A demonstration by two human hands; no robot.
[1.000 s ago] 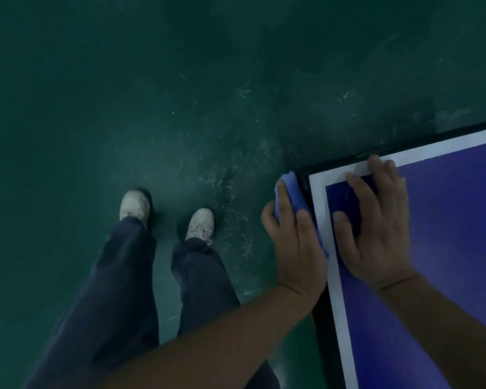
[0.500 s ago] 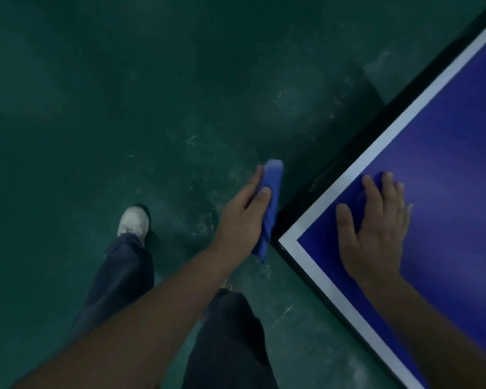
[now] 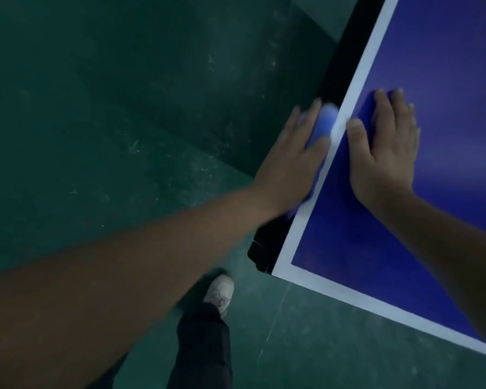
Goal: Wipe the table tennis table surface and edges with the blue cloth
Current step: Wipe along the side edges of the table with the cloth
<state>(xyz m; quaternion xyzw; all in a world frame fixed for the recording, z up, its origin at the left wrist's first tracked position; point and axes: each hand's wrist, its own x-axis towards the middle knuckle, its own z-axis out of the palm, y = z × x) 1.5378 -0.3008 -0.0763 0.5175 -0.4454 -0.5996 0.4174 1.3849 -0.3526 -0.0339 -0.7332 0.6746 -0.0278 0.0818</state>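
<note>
Soft blue cloth (image 3: 324,122), smooth matte table (image 3: 446,51) edge

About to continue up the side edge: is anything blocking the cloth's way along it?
Nothing visible does. The left hand presses the blue cloth against the black side edge of the blue table tennis table, and the edge ahead shows bare.

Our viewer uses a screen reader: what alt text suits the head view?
A person's left hand presses a blue cloth against the black side edge of a table tennis table, while the right hand rests flat on its blue top above a green floor.
</note>
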